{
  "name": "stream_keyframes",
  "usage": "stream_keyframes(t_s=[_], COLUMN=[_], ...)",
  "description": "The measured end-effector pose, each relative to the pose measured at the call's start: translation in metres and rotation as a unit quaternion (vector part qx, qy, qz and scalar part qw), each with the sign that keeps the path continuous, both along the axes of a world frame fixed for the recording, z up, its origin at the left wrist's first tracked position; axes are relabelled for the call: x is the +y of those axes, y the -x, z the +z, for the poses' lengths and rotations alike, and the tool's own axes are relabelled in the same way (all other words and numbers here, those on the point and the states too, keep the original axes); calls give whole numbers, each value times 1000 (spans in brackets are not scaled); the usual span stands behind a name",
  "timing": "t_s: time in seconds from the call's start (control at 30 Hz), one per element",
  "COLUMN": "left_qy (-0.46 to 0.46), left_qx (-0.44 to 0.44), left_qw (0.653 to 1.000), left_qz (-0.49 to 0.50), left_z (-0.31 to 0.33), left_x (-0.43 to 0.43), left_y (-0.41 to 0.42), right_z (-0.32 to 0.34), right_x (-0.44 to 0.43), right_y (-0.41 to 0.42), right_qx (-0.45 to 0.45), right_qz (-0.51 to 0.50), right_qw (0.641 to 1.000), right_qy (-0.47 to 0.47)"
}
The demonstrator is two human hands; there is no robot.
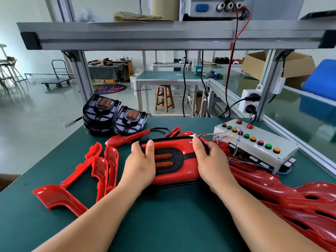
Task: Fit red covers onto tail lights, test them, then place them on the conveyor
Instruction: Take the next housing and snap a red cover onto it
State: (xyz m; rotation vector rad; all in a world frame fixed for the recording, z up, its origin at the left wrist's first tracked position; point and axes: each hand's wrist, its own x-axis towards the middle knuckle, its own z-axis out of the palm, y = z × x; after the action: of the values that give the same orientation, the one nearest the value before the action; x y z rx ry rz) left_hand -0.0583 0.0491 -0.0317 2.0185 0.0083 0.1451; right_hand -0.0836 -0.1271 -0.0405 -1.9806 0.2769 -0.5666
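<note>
left hand [140,166] holds covered tail light [174,176] | right hand [211,164] holds it

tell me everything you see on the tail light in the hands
The tail light is a glossy red plastic cover on a black base, lying face up on the green table. A black textured oval in its middle holds two orange bars. The left hand grips its left end, the right hand its right end. Thin coloured wires start at its far right corner.

Glossy pale floor [36,110], pale walls [21,8]. Wooden stool [164,98] by a green-topped table [171,76]; platform trolley [56,79] far left. Cardboard box [294,64] right.
</note>
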Motion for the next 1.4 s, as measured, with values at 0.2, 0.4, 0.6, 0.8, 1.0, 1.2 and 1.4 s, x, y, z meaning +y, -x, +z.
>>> stream_keyframes(t_s=[0.2, 0.4, 0.6, 0.8, 1.0, 1.2, 1.4], left_qy=[-30, 69, 173, 329, 231, 243, 249], left_qx=[-11, 19, 100, 215, 203, 189, 187], left_qw=[999, 997, 977, 909, 875, 878, 882], left_qz=[3, -26, -77, -137, -374, -368, -355], left_z=[2, 0, 8, 16, 15, 12, 12], left_x=[-2, 2, 5, 27, 38, 39, 46], left_y=[-3, -7, -9, -13, -5, -7, -13], right_z=[-2, -2, -5, -1, 7, 8, 10], right_x=[1, 1, -2, -8, -12, -13, -25], right_y=[2, 6, 2, -2, -1, 1, 10], right_qx=[2, 20, 56, 61, 38, 42, 102], right_qz=[-2, 22, 62, 55, 59, 86, 226], right_qw=[1000, 997, 963, 965, 929, 922, 910], right_qy=[17, -68, -256, -250, -364, -374, -332])
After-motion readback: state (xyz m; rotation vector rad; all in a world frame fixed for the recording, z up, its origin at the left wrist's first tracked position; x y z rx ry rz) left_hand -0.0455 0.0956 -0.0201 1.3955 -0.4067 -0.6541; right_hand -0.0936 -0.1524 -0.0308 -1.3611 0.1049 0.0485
